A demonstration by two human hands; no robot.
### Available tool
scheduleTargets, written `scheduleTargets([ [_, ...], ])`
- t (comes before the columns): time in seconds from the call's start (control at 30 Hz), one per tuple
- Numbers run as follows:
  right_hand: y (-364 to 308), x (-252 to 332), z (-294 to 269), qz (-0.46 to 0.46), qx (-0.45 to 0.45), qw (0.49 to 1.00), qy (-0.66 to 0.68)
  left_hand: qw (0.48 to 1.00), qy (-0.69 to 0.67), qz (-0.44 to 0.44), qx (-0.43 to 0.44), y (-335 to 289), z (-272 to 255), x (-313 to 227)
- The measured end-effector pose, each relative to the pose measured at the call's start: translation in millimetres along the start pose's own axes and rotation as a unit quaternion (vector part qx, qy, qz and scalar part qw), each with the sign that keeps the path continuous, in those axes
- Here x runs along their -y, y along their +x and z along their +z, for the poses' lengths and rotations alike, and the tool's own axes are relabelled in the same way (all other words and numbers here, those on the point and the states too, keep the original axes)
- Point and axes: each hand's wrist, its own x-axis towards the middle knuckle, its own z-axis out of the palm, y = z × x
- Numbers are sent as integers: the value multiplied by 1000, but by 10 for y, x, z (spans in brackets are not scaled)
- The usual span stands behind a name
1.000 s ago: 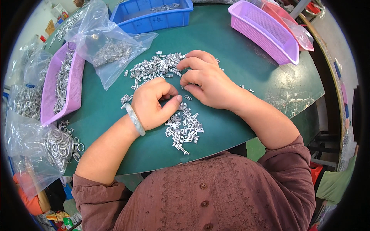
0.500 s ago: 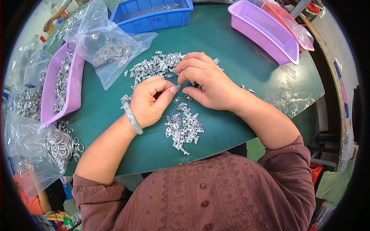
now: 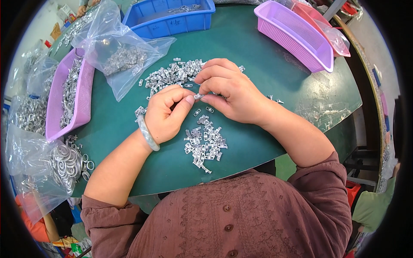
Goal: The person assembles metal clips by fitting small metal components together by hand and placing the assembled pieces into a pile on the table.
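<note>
Clip (image 3: 198, 96) in fingers (image 3: 210, 83), parts (image 3: 70, 94) in basket (image 3: 84, 95)

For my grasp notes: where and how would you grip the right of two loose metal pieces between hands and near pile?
Probably across the long sides of the right-hand piece, from above: it looks flat-lying, narrow and oblong, with green tabletop showing around it.

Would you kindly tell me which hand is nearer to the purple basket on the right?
Right: the right hand is left of the basket, toward the body; the left hand is farther left.
</note>
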Motion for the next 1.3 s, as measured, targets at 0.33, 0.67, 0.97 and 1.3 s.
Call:
scheduleTargets([
  [0.33,-7,0,9,6,2,1000,-14,999,9,18,-43,-15,31,-39],
  [0.67,-2,9,6,0,18,1000,-6,997,38,33,-60,1,41,-40],
  [0.97,-28,-31,-127,83,24,993,-77,998,43,2,-37,-22,18,-54],
  [1.3,-63,-13,-99,56,88,990,-92,989,123,83,25,-21,27,-2],
])
